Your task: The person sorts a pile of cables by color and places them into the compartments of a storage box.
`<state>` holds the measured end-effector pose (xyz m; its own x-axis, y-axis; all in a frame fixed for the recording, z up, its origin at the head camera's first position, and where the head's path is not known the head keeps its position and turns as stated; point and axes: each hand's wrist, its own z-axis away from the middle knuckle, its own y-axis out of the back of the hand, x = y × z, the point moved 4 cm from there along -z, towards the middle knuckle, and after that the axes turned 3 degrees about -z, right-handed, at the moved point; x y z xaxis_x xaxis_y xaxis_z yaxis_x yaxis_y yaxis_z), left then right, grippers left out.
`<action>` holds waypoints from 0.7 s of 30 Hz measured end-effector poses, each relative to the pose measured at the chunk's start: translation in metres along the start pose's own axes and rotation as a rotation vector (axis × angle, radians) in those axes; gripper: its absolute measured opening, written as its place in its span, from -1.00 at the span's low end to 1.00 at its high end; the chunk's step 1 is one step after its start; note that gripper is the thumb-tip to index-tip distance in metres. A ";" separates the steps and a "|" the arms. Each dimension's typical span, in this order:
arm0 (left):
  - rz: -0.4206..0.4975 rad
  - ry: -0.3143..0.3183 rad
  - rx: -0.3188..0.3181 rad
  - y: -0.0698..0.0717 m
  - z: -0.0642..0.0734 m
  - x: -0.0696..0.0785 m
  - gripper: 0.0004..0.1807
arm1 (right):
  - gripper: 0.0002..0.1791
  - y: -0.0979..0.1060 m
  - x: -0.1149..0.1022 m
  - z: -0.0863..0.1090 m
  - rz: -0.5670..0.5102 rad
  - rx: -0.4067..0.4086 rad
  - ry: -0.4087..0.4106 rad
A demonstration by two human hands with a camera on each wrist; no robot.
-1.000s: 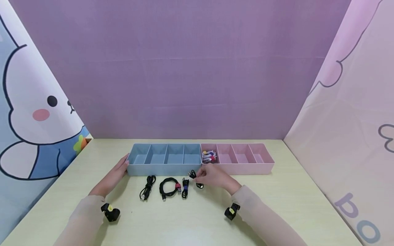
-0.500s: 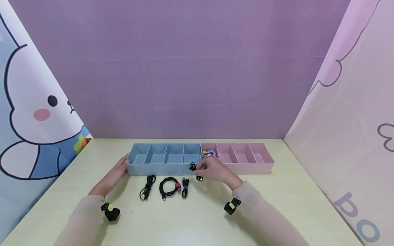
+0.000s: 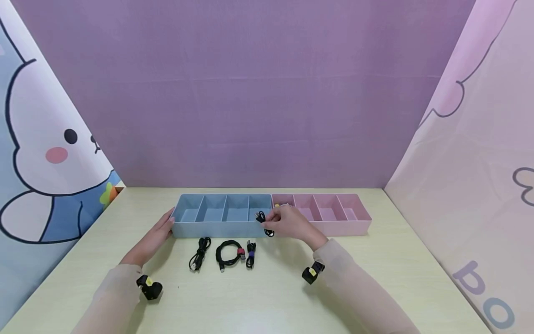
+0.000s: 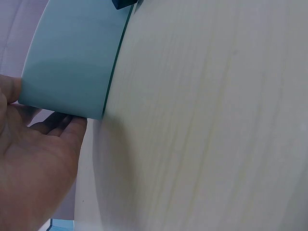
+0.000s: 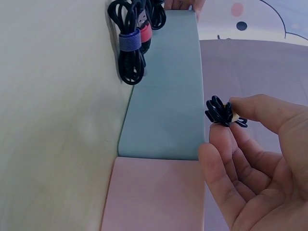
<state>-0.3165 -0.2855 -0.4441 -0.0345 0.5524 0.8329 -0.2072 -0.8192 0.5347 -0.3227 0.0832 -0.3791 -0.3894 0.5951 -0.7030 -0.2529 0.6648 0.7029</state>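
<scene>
Between thumb and fingertips, my right hand [image 3: 292,225] pinches a bundled black cable [image 5: 220,111], raised at the front wall of the blue divided box [image 3: 217,230], by its rightmost compartment. Part of that cable is hidden behind the fingers. My left hand [image 3: 156,234] touches the left end of the blue box, its fingers laid along the end wall in the left wrist view. A pink divided box [image 3: 333,228] adjoins on the right. Its leftmost compartment contains colourful cables [image 3: 283,204], mostly covered by my right hand.
In front of the blue box lie a long black cable bundle [image 3: 200,254], a coiled black cable with a red tie [image 3: 240,251], and a small black cable with a purple tie [image 3: 251,254]. A purple backdrop [image 3: 258,102] stands behind the boxes.
My right hand has lifted the black cable from near the table up to the boxes' front rim, partly covering the colourful cables. The left hand stays at the blue box's end.
</scene>
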 end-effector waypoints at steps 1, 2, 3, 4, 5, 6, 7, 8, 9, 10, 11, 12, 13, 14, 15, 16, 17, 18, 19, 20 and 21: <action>0.001 0.001 0.000 0.000 0.000 0.000 -0.28 | -0.83 0.001 0.000 -0.001 0.006 0.004 -0.002; 0.000 0.002 0.000 0.000 0.000 0.000 -0.27 | -0.83 0.001 0.000 -0.002 0.009 0.007 -0.009; 0.001 0.002 0.000 0.000 0.000 0.000 -0.27 | -0.82 0.002 -0.001 -0.003 0.009 0.010 -0.008; 0.001 0.003 0.000 0.000 0.000 0.000 -0.27 | -0.83 0.002 -0.001 -0.003 0.008 0.012 -0.008; 0.000 0.004 0.000 0.000 0.000 0.000 -0.27 | -0.83 0.002 -0.001 -0.004 0.002 0.013 -0.006; 0.000 0.004 0.001 0.000 0.000 0.000 -0.27 | -0.83 0.003 -0.002 -0.005 -0.007 0.013 -0.001; -0.001 0.005 0.002 0.000 0.000 0.001 -0.26 | -0.83 0.003 -0.002 -0.006 -0.011 0.014 -0.001; -0.002 0.005 0.003 0.000 0.000 0.001 -0.25 | -0.84 0.004 -0.003 -0.007 -0.017 0.014 0.000; -0.003 0.007 0.003 0.000 0.000 0.001 -0.23 | -0.84 0.004 -0.003 -0.008 -0.021 0.014 0.000; -0.005 0.008 0.005 0.000 0.000 0.001 -0.21 | -0.84 0.005 -0.004 -0.009 -0.027 0.015 0.000; -0.005 0.009 0.006 0.000 0.000 0.001 -0.20 | -0.85 0.005 -0.004 -0.010 -0.030 0.018 0.000; -0.004 0.008 0.007 0.000 0.000 0.001 -0.19 | -0.85 0.006 -0.005 -0.011 -0.031 0.022 0.000; -0.006 0.009 0.008 0.000 0.000 0.001 -0.18 | -0.85 0.006 -0.005 -0.012 -0.030 0.024 0.000; -0.006 0.010 0.009 0.000 0.000 0.001 -0.18 | -0.85 0.007 -0.005 -0.013 -0.034 0.027 0.001; -0.007 0.012 0.010 0.000 0.000 0.000 -0.18 | -0.85 0.007 -0.005 -0.015 -0.035 0.031 0.004; -0.007 0.013 0.010 0.000 -0.001 0.000 -0.19 | -0.85 0.008 -0.005 -0.016 -0.035 0.035 0.006; -0.006 0.013 0.009 0.000 -0.001 0.000 -0.20 | -0.86 0.008 -0.005 -0.017 -0.035 0.036 0.006; -0.006 0.013 0.009 0.000 -0.001 0.000 -0.21 | -0.86 0.008 -0.005 -0.018 -0.037 0.036 0.006; -0.004 0.014 0.010 0.000 -0.001 -0.001 -0.23 | -0.86 0.008 -0.005 -0.018 -0.038 0.036 0.004; -0.002 0.011 0.008 0.000 -0.002 -0.001 -0.24 | -0.85 0.009 -0.004 -0.019 -0.038 0.036 0.000; 0.000 0.009 0.008 0.000 -0.002 -0.002 -0.26 | -0.85 0.009 -0.004 -0.020 -0.037 0.033 -0.005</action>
<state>-0.3180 -0.2858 -0.4458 -0.0430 0.5538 0.8315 -0.1997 -0.8203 0.5360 -0.3410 0.0778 -0.3684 -0.3758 0.5720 -0.7291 -0.2377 0.7010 0.6724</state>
